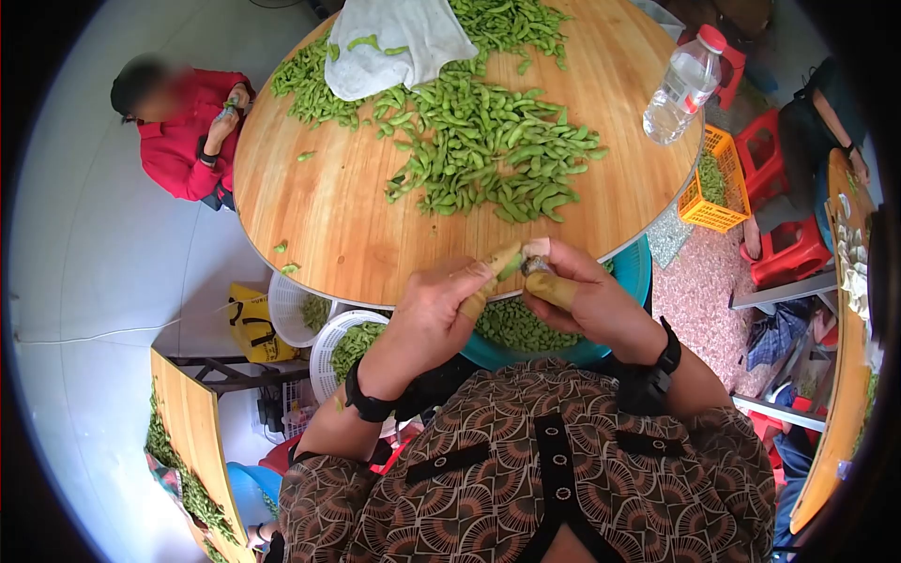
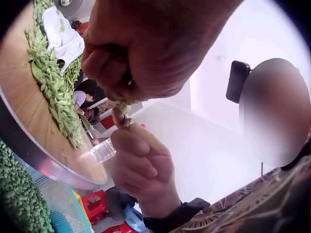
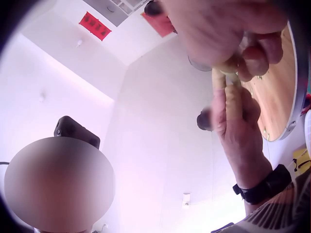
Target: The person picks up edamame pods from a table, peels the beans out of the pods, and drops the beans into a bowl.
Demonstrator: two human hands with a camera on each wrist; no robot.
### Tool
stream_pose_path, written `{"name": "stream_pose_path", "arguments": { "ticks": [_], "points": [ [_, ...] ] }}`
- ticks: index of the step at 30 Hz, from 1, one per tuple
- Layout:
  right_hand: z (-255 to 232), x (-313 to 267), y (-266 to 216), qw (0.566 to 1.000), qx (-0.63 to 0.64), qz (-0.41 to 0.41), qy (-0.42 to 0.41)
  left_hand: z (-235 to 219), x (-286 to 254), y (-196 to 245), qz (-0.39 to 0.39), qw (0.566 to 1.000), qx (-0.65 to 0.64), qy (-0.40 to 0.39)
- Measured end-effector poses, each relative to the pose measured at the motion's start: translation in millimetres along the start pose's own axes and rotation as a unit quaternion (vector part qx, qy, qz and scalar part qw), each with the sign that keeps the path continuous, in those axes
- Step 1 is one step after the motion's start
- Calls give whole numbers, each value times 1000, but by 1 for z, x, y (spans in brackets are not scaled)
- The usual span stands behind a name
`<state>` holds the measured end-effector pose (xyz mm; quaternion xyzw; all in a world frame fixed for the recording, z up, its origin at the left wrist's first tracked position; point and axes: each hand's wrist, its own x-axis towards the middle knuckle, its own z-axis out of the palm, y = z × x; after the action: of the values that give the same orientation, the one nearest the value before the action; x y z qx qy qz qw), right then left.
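Over the near edge of the round wooden table [image 1: 319,225], both hands meet at a green soybean pod [image 1: 510,266]. My left hand [image 1: 436,305] pinches one end between thumb and forefinger, both wrapped in yellowish covers. At the other end, my right hand [image 1: 596,296] pinches with curled fingers; its thumb has a yellowish cover and a forefinger a pale one. A small shiny greyish piece [image 1: 535,266] shows at the right fingertips. Directly below them a teal basin [image 1: 643,272] holds shelled green beans [image 1: 526,326]. A heap of pods [image 1: 497,141] lies beyond the hands.
A white cloth [image 1: 399,42] lies on the pods at the far side. A clear bottle with a red cap [image 1: 685,84] stands at the right. White baskets [image 1: 324,361] sit below the table at left, an orange crate [image 1: 718,218] at right. A person in red [image 1: 183,131] sits left.
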<state>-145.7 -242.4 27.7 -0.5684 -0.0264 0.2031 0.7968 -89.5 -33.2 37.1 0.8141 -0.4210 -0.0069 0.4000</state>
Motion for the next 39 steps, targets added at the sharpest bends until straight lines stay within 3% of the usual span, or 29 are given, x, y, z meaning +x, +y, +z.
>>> {"name": "stream_pose_path", "arguments": {
  "ticks": [1,2,3,4,5,6,7,9,10,11,12,15,22,24,34,36,37,39],
  "points": [
    [-2,-3,0,1000,0,1,0,5,-4,-10,45,995,-84,17],
    [-5,-6,0,993,98,38,-45,10,-8,-16,89,981,-167,33],
    [-6,-9,2,974,196,76,-89,12,-11,-16,86,981,-168,33],
    [-8,-9,7,973,198,79,-89,14,-16,-15,-95,910,-402,-24],
    [-11,-6,16,955,257,94,-116,17,-19,-16,-265,753,-598,-79],
    [-12,-4,22,932,315,107,-143,27,-23,-18,-249,719,-644,-79],
    [-12,-4,25,932,316,108,-141,31,-25,-23,-250,718,-644,-80],
    [-12,-6,27,932,327,119,-105,39,-26,-26,-216,654,-721,-83],
    [-12,-6,26,932,326,120,-104,41,-24,-24,-215,652,-722,-82],
    [-12,-5,24,947,296,102,-74,42,-21,-21,-201,792,-575,-24],
    [-11,-4,23,960,265,82,-45,39,-18,-17,-178,898,-401,36],
    [-7,-4,21,976,206,71,5,29,-17,-3,-154,926,-344,37],
    [6,-13,11,981,178,70,15,26,-15,4,-185,921,-331,94],
    [9,-16,12,981,184,54,11,29,-15,3,-145,933,-321,82],
    [11,-19,12,982,186,23,1,30,-12,10,-95,963,-230,101],
    [12,-21,10,983,182,24,-4,28,-12,9,-17,986,-122,114],
    [11,-21,10,983,182,24,-4,25,-13,14,-17,986,-122,113],
    [9,-24,9,978,199,45,-33,18,-15,28,-124,947,-291,60]
  ]
}}
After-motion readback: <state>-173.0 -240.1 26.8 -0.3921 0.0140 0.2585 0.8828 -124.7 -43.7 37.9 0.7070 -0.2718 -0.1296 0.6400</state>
